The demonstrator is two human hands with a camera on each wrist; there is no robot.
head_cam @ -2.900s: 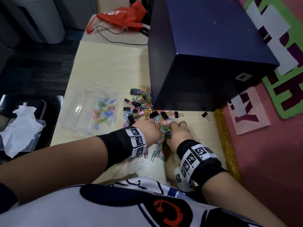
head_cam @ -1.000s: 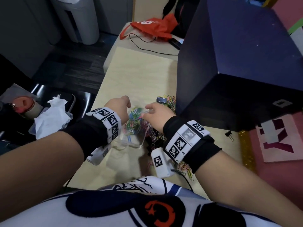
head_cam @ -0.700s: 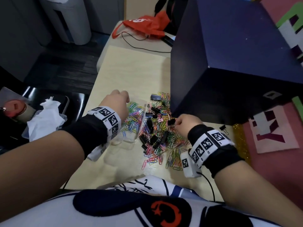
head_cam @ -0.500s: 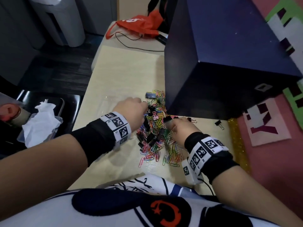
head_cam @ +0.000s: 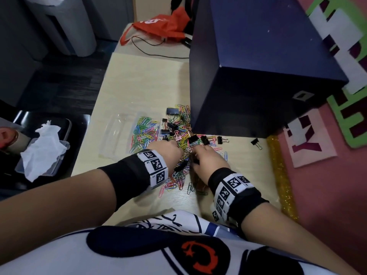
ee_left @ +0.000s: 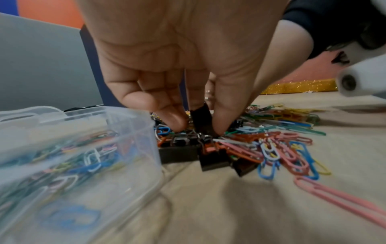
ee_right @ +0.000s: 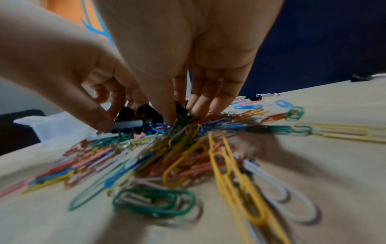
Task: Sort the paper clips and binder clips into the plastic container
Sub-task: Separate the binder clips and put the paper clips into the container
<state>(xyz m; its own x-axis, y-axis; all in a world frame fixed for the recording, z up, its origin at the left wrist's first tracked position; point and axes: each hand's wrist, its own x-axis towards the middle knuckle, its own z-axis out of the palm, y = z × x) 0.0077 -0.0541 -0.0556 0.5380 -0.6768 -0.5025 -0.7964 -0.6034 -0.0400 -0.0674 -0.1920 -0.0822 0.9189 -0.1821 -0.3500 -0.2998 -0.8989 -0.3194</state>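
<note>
A heap of coloured paper clips (head_cam: 179,176) mixed with black binder clips (head_cam: 193,139) lies on the pale table, against a dark blue box. Left of the heap stands the clear plastic container (head_cam: 113,132), with coloured paper clips inside it. My left hand (head_cam: 170,147) reaches into the heap. In the left wrist view this left hand (ee_left: 198,127) pinches an upright black binder clip (ee_left: 201,118) between thumb and finger, right beside the container (ee_left: 125,113). My right hand (head_cam: 198,153) is close beside it. In the right wrist view the right hand (ee_right: 181,115) digs thumb and fingertips into the paper clips (ee_right: 177,156) and closes on a bunch.
The tall dark blue box (head_cam: 258,66) walls off the right of the table. A stray binder clip (head_cam: 255,141) lies near a gold glitter strip (head_cam: 278,171). An orange bag (head_cam: 162,26) and a black cable lie at the far end. At left a tub holds tissue (head_cam: 43,151).
One second ago both hands were at the container, the right one over its clips. Both have moved right, back onto the heap, and the left now pinches a binder clip.
</note>
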